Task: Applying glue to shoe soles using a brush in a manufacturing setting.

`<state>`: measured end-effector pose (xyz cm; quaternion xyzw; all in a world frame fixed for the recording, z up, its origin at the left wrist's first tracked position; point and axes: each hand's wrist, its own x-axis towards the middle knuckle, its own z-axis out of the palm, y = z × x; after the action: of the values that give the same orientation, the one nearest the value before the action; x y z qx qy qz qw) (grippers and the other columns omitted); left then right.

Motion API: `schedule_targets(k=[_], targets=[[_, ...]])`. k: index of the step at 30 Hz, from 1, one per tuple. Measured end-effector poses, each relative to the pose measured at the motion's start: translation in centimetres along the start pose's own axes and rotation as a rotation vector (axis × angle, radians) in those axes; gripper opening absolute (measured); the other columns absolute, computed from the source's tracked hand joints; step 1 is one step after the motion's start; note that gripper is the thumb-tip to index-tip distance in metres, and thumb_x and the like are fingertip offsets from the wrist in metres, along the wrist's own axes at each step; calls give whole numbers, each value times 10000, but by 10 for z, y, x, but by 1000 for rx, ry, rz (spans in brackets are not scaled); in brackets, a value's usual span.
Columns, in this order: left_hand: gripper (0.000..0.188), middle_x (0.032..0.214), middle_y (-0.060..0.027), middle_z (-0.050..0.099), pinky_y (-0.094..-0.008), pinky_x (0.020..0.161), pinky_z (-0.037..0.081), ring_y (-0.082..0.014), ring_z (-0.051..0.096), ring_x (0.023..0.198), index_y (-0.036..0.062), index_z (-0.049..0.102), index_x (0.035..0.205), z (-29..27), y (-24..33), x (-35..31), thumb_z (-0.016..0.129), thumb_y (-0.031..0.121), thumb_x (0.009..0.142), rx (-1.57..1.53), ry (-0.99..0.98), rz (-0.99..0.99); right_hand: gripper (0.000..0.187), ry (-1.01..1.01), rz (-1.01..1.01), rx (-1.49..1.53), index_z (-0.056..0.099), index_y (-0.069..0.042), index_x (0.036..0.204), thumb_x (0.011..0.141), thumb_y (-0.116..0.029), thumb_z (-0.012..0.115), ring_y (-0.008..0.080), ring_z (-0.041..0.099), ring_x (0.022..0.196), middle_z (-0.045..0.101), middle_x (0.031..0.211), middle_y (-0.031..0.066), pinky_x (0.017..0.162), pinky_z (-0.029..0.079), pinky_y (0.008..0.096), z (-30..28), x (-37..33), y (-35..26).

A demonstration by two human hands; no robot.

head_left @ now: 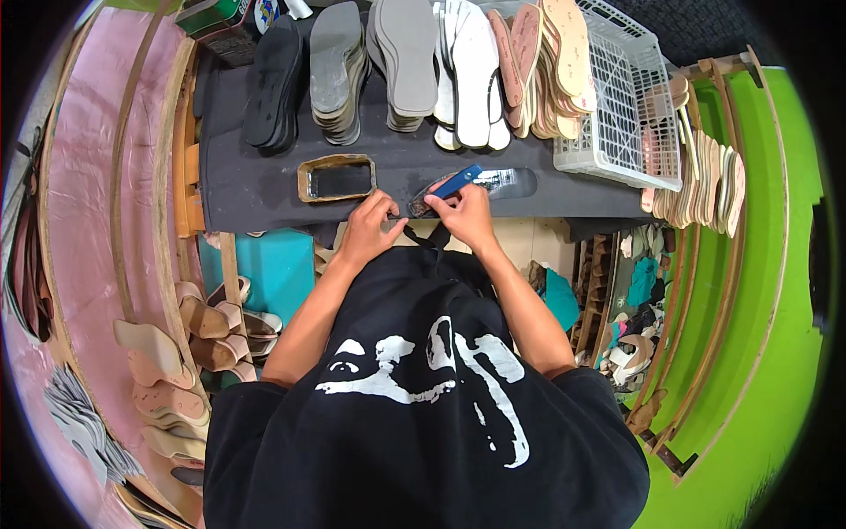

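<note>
My right hand (464, 216) grips a flat blue-handled tool (458, 182) between thumb and fingers, tilted over a dark shoe sole piece (525, 183). That piece lies on the dark-covered bench, and its upper face has a shiny patch. The tool's working end is too small to make out. At the bench's near edge, my left hand (368, 227) is closed in a pinch beside the sole piece's left end; what its fingertips hold is too small to tell. Just beyond it stands a rectangular tub (337, 179) with a crusted brown rim and a dark inside.
Along the back of the bench lie stacks of black soles (275, 84), grey soles (407, 62), white soles (473, 79) and tan insoles (564, 53). A white plastic crate (617, 163) stands at the right. Wooden racks flank both sides, with shoe parts (163, 357) at left.
</note>
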<state>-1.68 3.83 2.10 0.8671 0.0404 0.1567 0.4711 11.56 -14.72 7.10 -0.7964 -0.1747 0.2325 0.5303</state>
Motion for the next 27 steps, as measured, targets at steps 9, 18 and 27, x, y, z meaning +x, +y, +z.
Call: schedule_targets(k=[9,18,27], targets=[[304,940,-79,607,-354,655,517,-217,581,698,14,640,946,0,-1,0,901,32,791,16,0,12,105,-75,7,-6,781,38,994,923,-30,819,155,782,818,816,911,116,740,614,295,-4,-2,3],[306,942,-77,596,-368,668,523,-226,583,703,23,650,965,1,1,1,895,34,781,14,-9,0,128,13,50,135,780,42,998,911,-36,832,124,758,796,806,878,105,706,596,291,-11,1,12],[269,950,-70,621,-332,641,521,-196,591,688,30,708,991,3,1,2,894,50,798,45,-3,-3,134,111,13,227,786,36,988,900,-45,847,119,743,760,804,867,95,690,593,296,-14,5,33]])
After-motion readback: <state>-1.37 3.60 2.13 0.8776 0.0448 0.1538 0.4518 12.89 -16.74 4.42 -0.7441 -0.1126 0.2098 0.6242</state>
